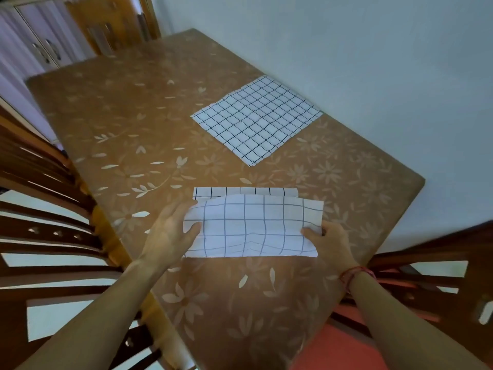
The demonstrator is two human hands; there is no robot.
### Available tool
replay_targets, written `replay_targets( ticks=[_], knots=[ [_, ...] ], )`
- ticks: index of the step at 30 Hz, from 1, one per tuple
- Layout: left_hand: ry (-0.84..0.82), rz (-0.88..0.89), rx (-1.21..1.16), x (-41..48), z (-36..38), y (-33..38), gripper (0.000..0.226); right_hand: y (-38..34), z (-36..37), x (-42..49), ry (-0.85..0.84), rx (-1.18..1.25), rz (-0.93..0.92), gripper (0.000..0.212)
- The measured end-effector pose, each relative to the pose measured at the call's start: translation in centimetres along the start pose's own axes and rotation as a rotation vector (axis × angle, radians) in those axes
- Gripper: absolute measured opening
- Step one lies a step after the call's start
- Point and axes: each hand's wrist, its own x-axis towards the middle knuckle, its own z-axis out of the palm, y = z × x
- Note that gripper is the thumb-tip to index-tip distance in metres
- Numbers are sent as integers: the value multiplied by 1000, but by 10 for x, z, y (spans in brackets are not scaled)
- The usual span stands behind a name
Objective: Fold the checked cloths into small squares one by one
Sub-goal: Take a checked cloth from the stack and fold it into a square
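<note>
Both hands are gripping the near checked cloth (253,227) over the worktop (149,124): the left hand (170,233) is pinching its left edge, the right hand (329,243) its right edge. Its raised flap is folding over the flat part. Farther away, a pile of checked cloths (256,118) is lying spread flat.

A single wide-angle camera sits on the person's head and looks forward and steeply down over the brown table with its pale flower-patterned cover (186,124). The near end of the table fills the lower middle of the view, close to the lens; the far end runs up and left toward a purple cabinet with metal handles (40,46). Straight edges bow outward near the borders (the lens bends them). Dark wooden slatted chairs (45,209) frame both sides, and a pale blue wall (373,62) closes the upper right.
</note>
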Motion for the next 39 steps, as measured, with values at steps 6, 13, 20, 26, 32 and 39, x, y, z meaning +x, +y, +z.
replay_targets(
  ticks=[6, 13, 20, 26, 32, 39],
  knots=[
    [34, 62, 93, -2, 23, -15, 65, -9, 15, 31, 41, -91, -25, 28],
    [-114, 120, 199, -15, 58, -27, 59, -9, 29, 60, 24, -146, -60, 14],
    [-201, 235, 333, -25, 81, -18, 53, -7, 37, 72, 20, -120, -60, 35],
    [-367, 272, 233, -35, 112, -20, 50, -7, 48, 47, 34, -328, -146, 44],
    [-389, 352, 353, -47, 124, -10, 54, 4, 91, -16, -223, -564, -429, 50],
    [-363, 366, 382, -56, 135, -8, 53, 11, 133, -60, -354, -755, -602, 58]
  ],
)
